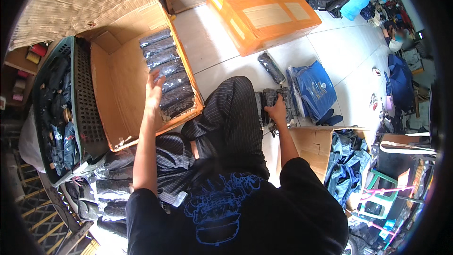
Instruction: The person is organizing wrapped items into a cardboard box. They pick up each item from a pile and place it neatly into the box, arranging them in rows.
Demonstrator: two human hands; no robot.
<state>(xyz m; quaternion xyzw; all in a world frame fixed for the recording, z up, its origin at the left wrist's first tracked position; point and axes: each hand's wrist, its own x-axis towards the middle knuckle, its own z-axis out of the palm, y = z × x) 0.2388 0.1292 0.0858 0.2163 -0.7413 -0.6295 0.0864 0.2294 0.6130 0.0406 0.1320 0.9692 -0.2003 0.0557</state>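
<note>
My left hand [154,89] reaches into an open cardboard box [118,73], its fingers stretched out beside a row of rolled black bundles in clear plastic [170,68]. Those bundles lie side by side along the box's right wall. Right of my knee, my right hand [277,108] is closed round a dark plastic-wrapped bundle [270,95]; its fingertips are partly hidden. Another rolled black bundle [271,67] lies on the tiles just beyond it. Blue flat packages in clear plastic [315,89] are stacked to the right of that hand.
A taped orange-brown carton [264,12] stands ahead. On the left, a dark green crate [73,89] holds black items. At lower right an open carton [309,146] contains dark blue plastic-wrapped goods [347,160], near a pale green stool [380,193]. Farther right a person [395,42] is visible.
</note>
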